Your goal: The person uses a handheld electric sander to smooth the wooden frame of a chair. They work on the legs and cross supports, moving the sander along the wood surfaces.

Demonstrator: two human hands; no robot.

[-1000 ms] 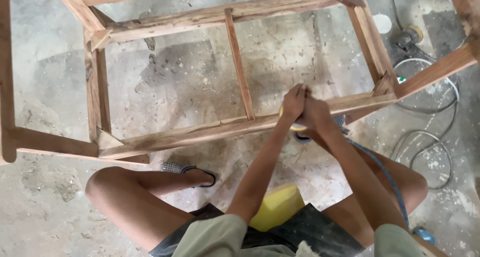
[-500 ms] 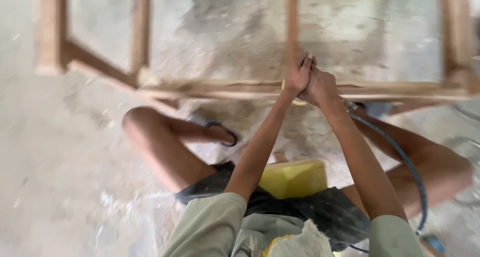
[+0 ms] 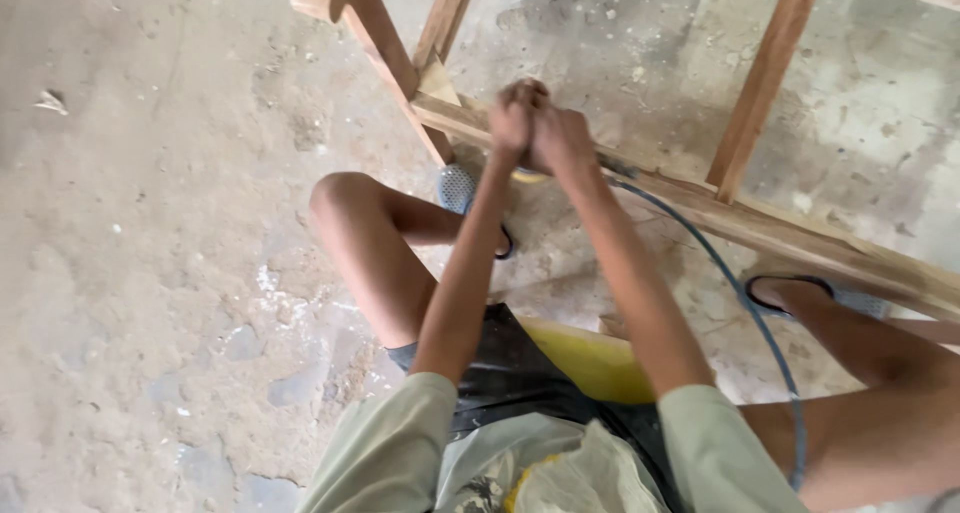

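Shifted since the earlier frame: both hands and the tool beneath them now sit at the left end of the near rail, close to the corner joint, where before they worked nearer its middle.

Head view, contents:
- Left hand [image 3: 515, 121]: closed, clasped against the right, pressing down on the tool.
- Right hand [image 3: 560, 138]: closed, wrapped alongside the left over the same tool.
- Sanding tool [image 3: 528, 176]: almost wholly hidden under the hands; only a yellow edge shows, pressed on the rail.
- Wooden frame [image 3: 760, 83]: unfinished timber, lying on the floor; the near rail [image 3: 800, 238] runs diagonally down to the right, with a triangular corner block [image 3: 437, 81] just beyond the hands.
- Blue hose [image 3: 745, 313]: leads from under the hands, past the right forearm, toward the lower edge.
- Yellow block [image 3: 590, 358]: under the seated person, between the thighs.
- Sandals: one [image 3: 458, 188] beside the rail's end, another [image 3: 810, 291] under the rail at right.
- Concrete floor [image 3: 150, 223]: dusty, stained.
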